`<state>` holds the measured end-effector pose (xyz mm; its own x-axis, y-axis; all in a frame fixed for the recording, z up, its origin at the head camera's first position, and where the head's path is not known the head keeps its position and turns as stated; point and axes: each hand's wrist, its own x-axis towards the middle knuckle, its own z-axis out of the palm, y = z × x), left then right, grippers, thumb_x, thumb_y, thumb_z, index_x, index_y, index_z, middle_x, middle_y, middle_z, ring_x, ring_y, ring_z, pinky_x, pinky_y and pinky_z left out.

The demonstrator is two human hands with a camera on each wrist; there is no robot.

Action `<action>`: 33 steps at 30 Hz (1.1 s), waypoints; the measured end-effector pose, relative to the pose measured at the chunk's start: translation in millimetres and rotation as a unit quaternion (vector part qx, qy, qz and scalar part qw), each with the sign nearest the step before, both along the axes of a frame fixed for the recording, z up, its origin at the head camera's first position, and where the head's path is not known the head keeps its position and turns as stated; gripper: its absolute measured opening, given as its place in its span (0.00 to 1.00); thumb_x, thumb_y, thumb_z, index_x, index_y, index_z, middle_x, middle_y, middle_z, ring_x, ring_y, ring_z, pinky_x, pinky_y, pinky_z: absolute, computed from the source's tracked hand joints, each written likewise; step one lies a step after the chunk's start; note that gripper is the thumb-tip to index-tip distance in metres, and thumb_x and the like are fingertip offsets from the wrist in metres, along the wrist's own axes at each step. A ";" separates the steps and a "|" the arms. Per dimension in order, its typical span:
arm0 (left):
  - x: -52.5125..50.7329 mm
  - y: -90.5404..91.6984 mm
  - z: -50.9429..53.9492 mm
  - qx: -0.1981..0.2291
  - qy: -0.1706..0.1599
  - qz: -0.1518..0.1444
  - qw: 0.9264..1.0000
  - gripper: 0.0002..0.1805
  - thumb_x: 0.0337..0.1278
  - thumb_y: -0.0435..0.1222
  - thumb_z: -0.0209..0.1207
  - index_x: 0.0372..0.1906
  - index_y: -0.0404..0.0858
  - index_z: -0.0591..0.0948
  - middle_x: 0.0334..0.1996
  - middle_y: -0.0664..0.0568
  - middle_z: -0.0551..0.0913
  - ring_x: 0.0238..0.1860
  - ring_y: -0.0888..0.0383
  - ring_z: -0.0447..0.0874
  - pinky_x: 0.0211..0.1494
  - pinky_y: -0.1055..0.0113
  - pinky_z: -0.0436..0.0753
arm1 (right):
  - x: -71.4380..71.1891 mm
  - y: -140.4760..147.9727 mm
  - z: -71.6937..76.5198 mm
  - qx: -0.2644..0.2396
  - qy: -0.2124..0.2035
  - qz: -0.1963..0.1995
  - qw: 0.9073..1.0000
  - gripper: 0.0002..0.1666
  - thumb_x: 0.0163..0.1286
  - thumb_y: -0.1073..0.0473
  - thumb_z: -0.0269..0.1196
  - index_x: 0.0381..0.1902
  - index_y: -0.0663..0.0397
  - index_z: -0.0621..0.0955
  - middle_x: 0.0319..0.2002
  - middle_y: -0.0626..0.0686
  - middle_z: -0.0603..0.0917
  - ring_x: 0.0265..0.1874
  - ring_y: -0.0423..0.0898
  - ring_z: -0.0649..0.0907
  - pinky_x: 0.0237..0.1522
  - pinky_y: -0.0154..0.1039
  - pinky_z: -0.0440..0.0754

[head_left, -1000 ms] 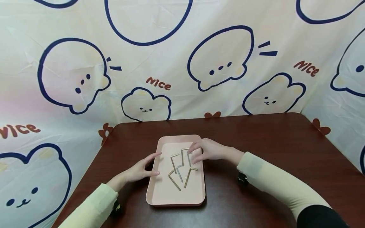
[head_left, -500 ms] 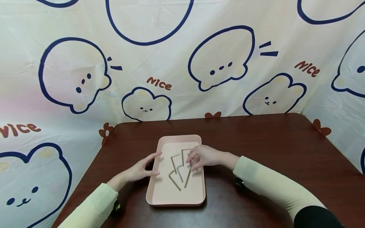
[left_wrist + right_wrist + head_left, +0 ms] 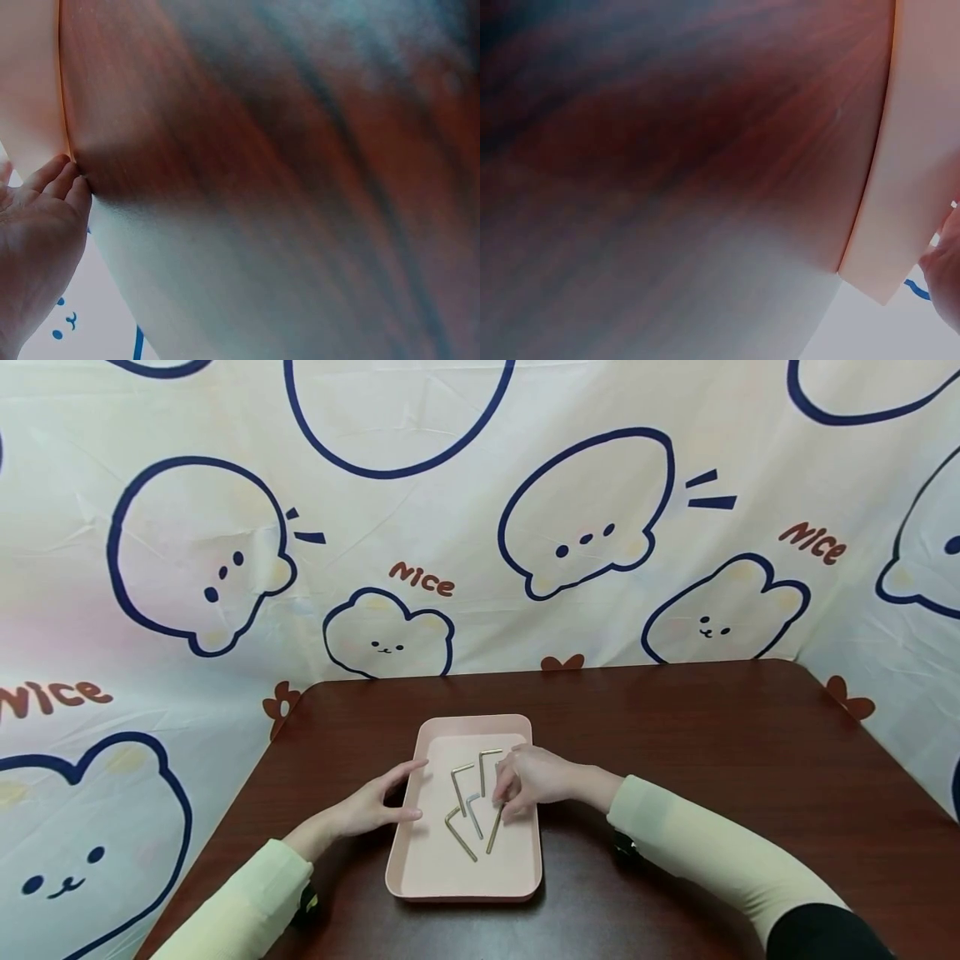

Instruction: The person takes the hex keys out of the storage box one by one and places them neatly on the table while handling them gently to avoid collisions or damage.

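Note:
Several L-shaped hex keys lie in a pale pink tray [image 3: 462, 881]. Among them are a small silver hex key [image 3: 474, 818] in the middle and brass-coloured ones around it. My right hand [image 3: 536, 775] is over the tray's right side, thumb and fingers curled together at the bent end of a brass-coloured hex key [image 3: 492, 837]; its short arm is hidden behind the fingers. Another silver hex key is almost wholly covered by this hand. My left hand [image 3: 375, 797] touches the tray's left rim with thumb and fingers fairly straight; its fingers [image 3: 56, 180] meet the outer wall in the left wrist view.
A dark brown wooden table [image 3: 660, 718] carries the tray. Behind and beside it hangs a pale cloth [image 3: 480, 527] printed with blue-outlined cartoon shapes. In the right wrist view, the tray's outer wall [image 3: 915, 135] fills the right edge.
My right hand has come down toward me from the tray's upper right, its fingers closing at the brass-coloured hex key's bend. The left hand and the tray stay put.

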<state>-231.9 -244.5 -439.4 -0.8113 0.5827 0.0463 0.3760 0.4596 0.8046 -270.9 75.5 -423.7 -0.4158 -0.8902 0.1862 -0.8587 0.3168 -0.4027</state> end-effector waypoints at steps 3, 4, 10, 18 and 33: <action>0.2 0.7 0.4 0.003 -0.002 0.000 1.000 0.42 0.56 0.36 0.68 0.72 0.32 0.61 0.70 0.38 0.62 0.71 0.42 0.54 0.65 0.75 0.55 | 0.0 0.2 -0.1 0.005 0.000 0.002 1.000 0.08 0.49 0.52 0.78 0.28 0.44 0.90 0.24 0.34 0.80 0.25 0.28 0.75 0.42 0.32 0.64; 0.2 0.8 0.7 0.002 -0.002 0.000 1.000 0.42 0.56 0.36 0.68 0.72 0.32 0.61 0.70 0.38 0.62 0.71 0.42 0.54 0.65 0.75 0.56 | -0.4 0.0 -0.1 0.008 0.001 0.002 1.000 0.08 0.49 0.52 0.78 0.27 0.44 0.90 0.23 0.34 0.80 0.24 0.28 0.74 0.40 0.32 0.64; 0.5 1.1 2.1 0.000 0.001 0.001 1.000 0.41 0.55 0.36 0.68 0.71 0.33 0.61 0.70 0.38 0.62 0.71 0.42 0.55 0.66 0.73 0.56 | -1.9 -2.5 -0.1 0.036 0.013 -0.006 0.999 0.06 0.48 0.51 0.78 0.25 0.40 0.90 0.21 0.32 0.77 0.23 0.27 0.72 0.39 0.31 0.64; 1.9 0.7 1.1 0.002 0.005 0.000 1.000 0.41 0.56 0.37 0.68 0.71 0.33 0.61 0.70 0.37 0.62 0.70 0.40 0.55 0.65 0.73 0.57 | 0.8 -7.4 2.7 0.065 0.017 -0.038 0.997 0.05 0.47 0.54 0.78 0.22 0.37 0.90 0.20 0.29 0.78 0.24 0.26 0.73 0.40 0.31 0.64; 0.7 1.6 2.5 -0.016 -0.004 0.008 1.000 0.42 0.55 0.38 0.69 0.72 0.34 0.61 0.70 0.38 0.61 0.71 0.41 0.55 0.69 0.49 0.57 | 1.6 -8.8 3.6 0.074 0.029 -0.026 0.997 0.06 0.49 0.56 0.77 0.18 0.39 0.89 0.19 0.31 0.76 0.25 0.28 0.73 0.34 0.26 0.68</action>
